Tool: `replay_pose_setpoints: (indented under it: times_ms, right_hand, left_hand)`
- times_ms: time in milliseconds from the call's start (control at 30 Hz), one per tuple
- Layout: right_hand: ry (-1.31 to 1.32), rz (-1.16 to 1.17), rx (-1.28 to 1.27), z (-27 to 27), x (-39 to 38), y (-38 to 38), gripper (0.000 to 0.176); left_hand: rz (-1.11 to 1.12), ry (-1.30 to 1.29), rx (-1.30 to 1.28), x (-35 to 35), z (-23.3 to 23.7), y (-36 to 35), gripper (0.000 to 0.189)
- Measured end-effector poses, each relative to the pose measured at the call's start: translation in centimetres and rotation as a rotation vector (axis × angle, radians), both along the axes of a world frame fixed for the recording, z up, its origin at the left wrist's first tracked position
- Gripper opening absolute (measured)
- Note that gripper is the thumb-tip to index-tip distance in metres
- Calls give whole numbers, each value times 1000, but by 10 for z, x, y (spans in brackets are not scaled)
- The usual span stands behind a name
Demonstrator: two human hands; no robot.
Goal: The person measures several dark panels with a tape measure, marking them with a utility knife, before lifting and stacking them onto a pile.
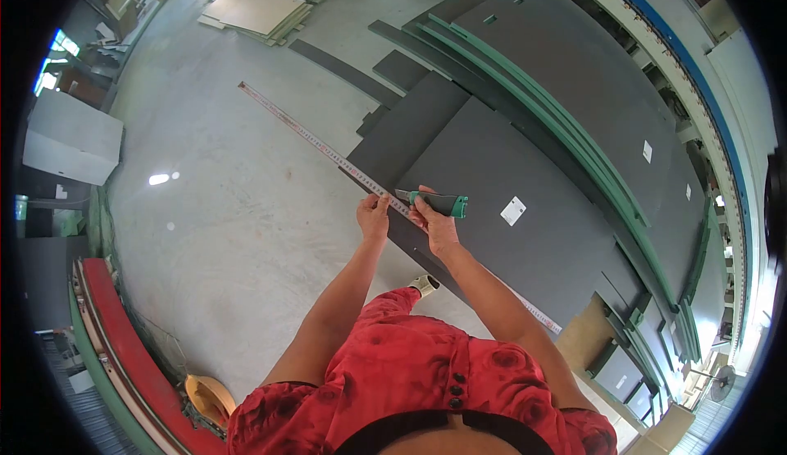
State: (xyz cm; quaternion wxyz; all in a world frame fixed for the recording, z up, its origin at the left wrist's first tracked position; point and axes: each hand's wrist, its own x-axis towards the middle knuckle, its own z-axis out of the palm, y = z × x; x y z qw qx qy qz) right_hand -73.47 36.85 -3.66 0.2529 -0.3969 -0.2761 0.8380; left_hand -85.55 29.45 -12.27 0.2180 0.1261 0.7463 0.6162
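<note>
My left hand (374, 219) pinches a long white measuring tape (316, 142) near the edge of a dark grey board. The tape runs diagonally from beyond the boards at the upper left, under my hands, and shows again past my right forearm. In my right hand (436, 227) is a green and black utility knife (443, 203), its tip pointing left towards the tape. Fingers of that hand also rest at the tape, beside my left hand. Beneath both hands lies the large dark grey board (508, 176), with a white label (513, 211) on it.
A tall stack of dark boards (566, 70) with green edges stands at the right, beside a long machine with a blue rail (648, 25). Light panels (254, 12) lie on the floor at the back. A white box (74, 135) and a red curved piece (123, 340) are at the left.
</note>
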Motion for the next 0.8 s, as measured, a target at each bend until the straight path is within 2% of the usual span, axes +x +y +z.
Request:
replay_pose_setpoints:
  times_ms: [133,200,367,400,467,533,600,667,733,800]
  right_hand:
    - [-32,-17,23,-8,-1,-2,39]
    - [-35,-60,42,-11,-3,-4,36]
    - [40,-99,40,5,13,-4,36]
    - [26,-149,-5,13,24,-3,31]
    - [7,-228,-43,30,49,2,26]
    - [3,-379,37,42,87,8,13]
    - [-29,-461,158,67,140,13,10]
    - [-144,-574,368,79,201,14,11]
    - [-381,-657,434,85,265,7,16]
    - [-706,-741,434,80,326,-9,16]
  left_hand:
    - [-17,24,33,-1,-8,1,14]
    - [29,-27,95,-1,-7,1,23]
    - [31,-113,129,-2,-7,2,17]
    - [16,-111,126,-1,-4,2,17]
    - [149,-163,173,2,-3,6,18]
    - [92,-216,108,-3,-1,4,20]
    - [35,-225,107,-6,-1,1,15]
    - [79,-193,98,-10,-11,3,13]
    - [-16,-164,132,-14,-14,2,12]
    - [45,-232,61,-14,-14,4,11]
